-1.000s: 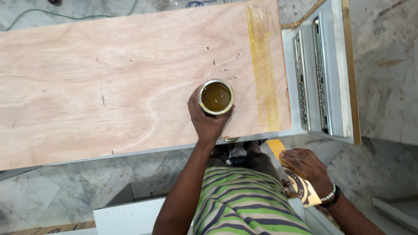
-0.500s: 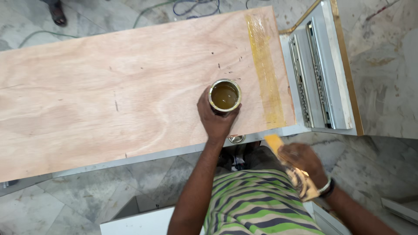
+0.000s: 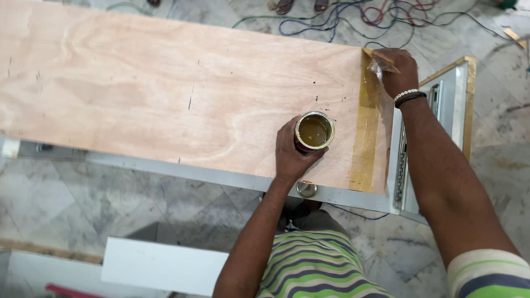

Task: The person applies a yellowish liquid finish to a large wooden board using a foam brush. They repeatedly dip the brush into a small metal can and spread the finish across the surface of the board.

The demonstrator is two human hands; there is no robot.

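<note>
From the head camera, looking straight down: a long plywood board [image 3: 182,99] lies across the picture, pale and bare over most of its length, with a glossy yellowish band of wet coating [image 3: 365,138] running across its right end.

The left hand [image 3: 291,152] is on the board near its front edge, fingers curled round the side of a small open tin [image 3: 314,132]. The tin stands upright on the wood, just left of the wet band, with brownish-yellow liquid showing inside. Thumb and fingers wrap its wall in a firm hold.

Over to the right hand [image 3: 398,69], up at the far right corner of the board. It is closed on a flat yellowish applicator [image 3: 381,59] that sticks out to the left of the fingers, its edge lying at the top of the coated band. A beaded bracelet and a dark band sit on that wrist.

Beyond the board's right end there is a pale panel with a metal drawer slide [image 3: 402,160] fixed along it. A small round metal lid [image 3: 306,189] rests just below the board's front edge, under the left wrist. Coloured cables [image 3: 353,16] trail over the marble floor at the top. A white panel [image 3: 160,265] lies lower left, and the person's striped shirt fills the bottom.
</note>
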